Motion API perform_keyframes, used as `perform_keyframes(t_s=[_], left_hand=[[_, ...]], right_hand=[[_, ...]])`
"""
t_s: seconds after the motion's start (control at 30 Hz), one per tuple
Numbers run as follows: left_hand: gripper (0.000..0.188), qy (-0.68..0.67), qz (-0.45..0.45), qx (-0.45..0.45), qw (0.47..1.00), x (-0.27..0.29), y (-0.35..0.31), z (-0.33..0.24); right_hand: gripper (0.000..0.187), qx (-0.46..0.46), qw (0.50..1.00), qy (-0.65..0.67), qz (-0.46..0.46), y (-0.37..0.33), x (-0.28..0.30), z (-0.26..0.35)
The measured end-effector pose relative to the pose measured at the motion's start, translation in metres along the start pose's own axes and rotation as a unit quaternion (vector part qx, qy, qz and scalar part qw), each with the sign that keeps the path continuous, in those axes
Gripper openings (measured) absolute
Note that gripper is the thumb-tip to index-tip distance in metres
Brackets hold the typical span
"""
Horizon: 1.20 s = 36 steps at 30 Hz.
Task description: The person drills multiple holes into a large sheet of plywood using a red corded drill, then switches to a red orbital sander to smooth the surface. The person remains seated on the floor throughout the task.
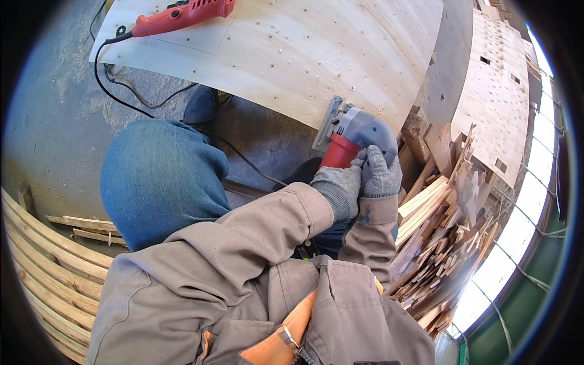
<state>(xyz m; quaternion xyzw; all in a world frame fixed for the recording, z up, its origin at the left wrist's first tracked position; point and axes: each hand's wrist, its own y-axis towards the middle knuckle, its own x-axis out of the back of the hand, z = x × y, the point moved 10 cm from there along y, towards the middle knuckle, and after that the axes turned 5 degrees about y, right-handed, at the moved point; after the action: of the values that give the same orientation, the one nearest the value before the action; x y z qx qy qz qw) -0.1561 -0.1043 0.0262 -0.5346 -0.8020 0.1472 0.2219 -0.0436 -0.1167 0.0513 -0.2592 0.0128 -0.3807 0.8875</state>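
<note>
A corded jigsaw (359,126) with a grey head and red body is tilted at the near edge of a plywood sheet (328,67). Its flat metal base plate (328,123) faces left, and I cannot make out the blade. My left hand (339,182), in a grey glove, is closed at the lower end of the red body. Just to its right, my gloved right hand (381,173) has its fingers bent against the grey housing. Part of the grip between the hands is hidden. Both hands are close together.
A red corded power tool (185,15) lies on the plywood at the far left, its black cable (100,82) hanging down. Scrap wood (435,243) is heaped at the right. Long timber strips (58,267) lie at the left, and another panel (496,85) stands beyond the scrap.
</note>
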Motion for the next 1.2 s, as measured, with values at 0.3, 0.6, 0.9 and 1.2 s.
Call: perform_keyframes(t_s=[0.3, 0.6, 0.9, 1.2], left_hand=[[0.06, -0.01, -0.034, 0.004, 0.999, -0.003, 0.005, 0.002], [0.064, 0.008, -0.013, -0.002, 1.0, -0.001, 0.006, -0.001], [0.064, 0.004, -0.025, -0.005, 1.0, 0.003, 0.006, -0.002], [0.064, -0.002, -0.035, 0.005, 0.999, 0.001, 0.009, -0.001]], right_hand=[[0.032, 0.003, 1.0, -0.005, 0.003, 0.003, 0.001, 0.001], [0.031, 0.007, 1.0, -0.008, 0.003, 0.003, -0.003, 0.006], [0.03, 0.001, 1.0, 0.008, 0.006, 0.005, -0.005, 0.006], [0.03, 0.014, 1.0, -0.007, 0.014, 0.008, -0.004, 0.008]])
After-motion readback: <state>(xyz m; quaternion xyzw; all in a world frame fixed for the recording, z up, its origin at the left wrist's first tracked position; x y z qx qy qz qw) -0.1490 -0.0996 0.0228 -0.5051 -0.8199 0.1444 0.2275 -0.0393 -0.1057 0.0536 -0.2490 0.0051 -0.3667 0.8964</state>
